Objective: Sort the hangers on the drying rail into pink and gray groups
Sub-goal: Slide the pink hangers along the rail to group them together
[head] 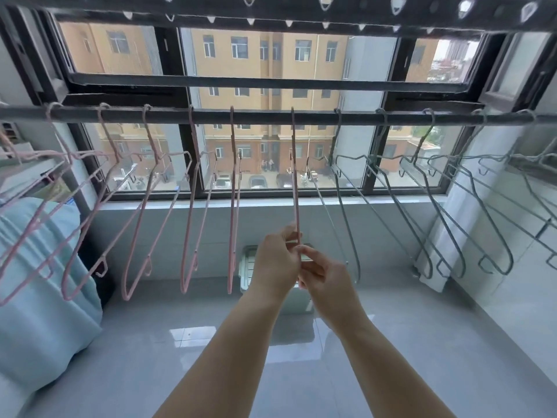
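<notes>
Along the rail (271, 115), the pink hangers (232, 206) hang to the left and the gray hangers (355, 260) to the right. The last pink hanger (294, 176), seen edge-on, hangs at the middle beside the first gray one. The left hand (275, 263) pinches its lower end. The right hand (327, 280) seems to have its grip closed on the same end, though its fingers are partly hidden.

Dark-framed window (271, 85); tan apartment block (241, 64) outside; pale blue cloth (45, 297) at left; glossy tiled floor (196, 357)
</notes>
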The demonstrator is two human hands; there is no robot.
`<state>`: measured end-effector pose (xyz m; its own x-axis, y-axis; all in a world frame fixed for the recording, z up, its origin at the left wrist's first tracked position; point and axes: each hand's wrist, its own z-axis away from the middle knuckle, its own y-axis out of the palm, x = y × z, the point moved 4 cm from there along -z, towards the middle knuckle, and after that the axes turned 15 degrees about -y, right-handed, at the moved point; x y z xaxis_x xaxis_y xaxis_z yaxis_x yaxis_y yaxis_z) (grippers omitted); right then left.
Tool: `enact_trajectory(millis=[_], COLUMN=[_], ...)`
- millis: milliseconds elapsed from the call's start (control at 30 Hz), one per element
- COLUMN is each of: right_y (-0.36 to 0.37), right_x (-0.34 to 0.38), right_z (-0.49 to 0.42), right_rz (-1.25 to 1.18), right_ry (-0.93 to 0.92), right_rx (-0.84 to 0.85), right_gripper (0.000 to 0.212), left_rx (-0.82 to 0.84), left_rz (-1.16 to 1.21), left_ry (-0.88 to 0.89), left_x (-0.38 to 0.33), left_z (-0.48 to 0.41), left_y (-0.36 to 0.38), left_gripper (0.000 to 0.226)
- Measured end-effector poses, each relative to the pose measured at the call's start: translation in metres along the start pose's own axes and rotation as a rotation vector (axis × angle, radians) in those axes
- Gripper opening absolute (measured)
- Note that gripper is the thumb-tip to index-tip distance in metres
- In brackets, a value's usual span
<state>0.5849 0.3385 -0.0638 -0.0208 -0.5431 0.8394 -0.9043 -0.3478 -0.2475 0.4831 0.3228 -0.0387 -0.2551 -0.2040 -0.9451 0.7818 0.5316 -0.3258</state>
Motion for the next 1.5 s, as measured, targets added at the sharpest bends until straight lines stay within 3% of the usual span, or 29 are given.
enact_trajectory(millis=[400,500,600,700,800,867,933,1233,1433,1500], right_y=[-0.014,-0.014,-0.013,0.013,0.054,0.075,0.087,0.091,0.085,0.085], right_x=[-0.009,-0.005,0.021,0.043,0.037,0.033,0.033,0.025,0.027,0.029], right_z=[-0.007,-0.001,0.006,0.001,-0.010,-0.014,-0.016,-0.017,-0.013,-0.011], right_rz=[-0.056,0.047,0.367,0.406,0.280,0.203,0.131,0.141,0.130,0.153], right_ry=[0.013,0.028,-0.205,-0.355,-0.100,0.010,0.023,-0.016,0.010,0.045], right_rx=[0.071,0.060,-0.038,0.002,0.268,0.330,0.275,0.107,0.028,0.033], right_gripper=[0.038,0.034,0.041,0.044,0.051,0.048,0.039,0.040,0.042,0.042], left_rx=[-0.069,-0.092,-0.297,-0.497,-0.364,-0.230,-0.169,-0.078,-0.018,-0.023], left_rz=[0.033,-0.046,-0.148,-0.213,-0.299,-0.316,-0.281,-0.138,-0.151,-0.169], left_ry=[-0.075,-0.050,0.078,0.144,-0.037,-0.101,-0.093,-0.043,0.012,0.050], left_x=[-0.003,-0.002,-0.007,-0.013,-0.003,0.005,0.009,0.019,0.018,0.018], left_z=[0.005,0.015,0.024,0.023,0.006,-0.003,-0.007,-0.021,-0.015,-0.013], left_y=[0.011,0.006,-0.026,-0.066,-0.083,-0.083,-0.084,-0.086,-0.087,-0.094], left_gripper=[0.042,0.042,0.044,0.042,0.041,0.030,0.016,0.023,0.017,0.026])
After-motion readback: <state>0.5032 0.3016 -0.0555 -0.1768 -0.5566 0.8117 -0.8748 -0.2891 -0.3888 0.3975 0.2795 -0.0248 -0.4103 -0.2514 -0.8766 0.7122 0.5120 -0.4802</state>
